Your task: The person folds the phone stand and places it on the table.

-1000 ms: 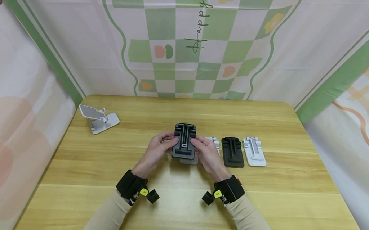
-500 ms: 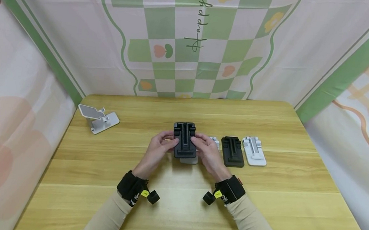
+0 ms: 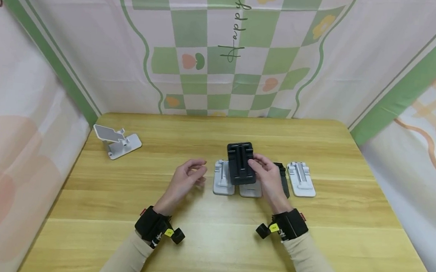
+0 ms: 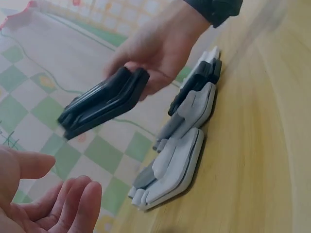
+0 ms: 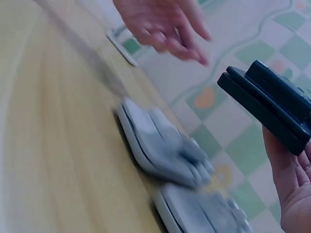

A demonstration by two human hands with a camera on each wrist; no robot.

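Note:
A folded black phone stand (image 3: 241,163) is held up by my right hand (image 3: 270,180), thumb on its face at the right edge. In the left wrist view the same black stand is clear of the tabletop. My left hand (image 3: 183,182) is away from it with loosely bent fingers and nothing in its grasp. Below the held stand, a folded white phone stand (image 3: 219,188) and a folded grey-white one (image 3: 250,192) lie on the table, the latter partly covered. A second black stand (image 3: 283,180) lies half behind my right hand, and another white stand (image 3: 301,181) lies to its right.
At the table's far left an unfolded white phone stand (image 3: 125,146) stands with its plate raised. The wooden table (image 3: 208,255) ends at a patterned cloth (image 3: 222,85) at the back, with more cloth along both sides.
My left hand has let go of the black phone stand. My right hand has carried it right and slightly upward, uncovering the white stand that was beneath it.

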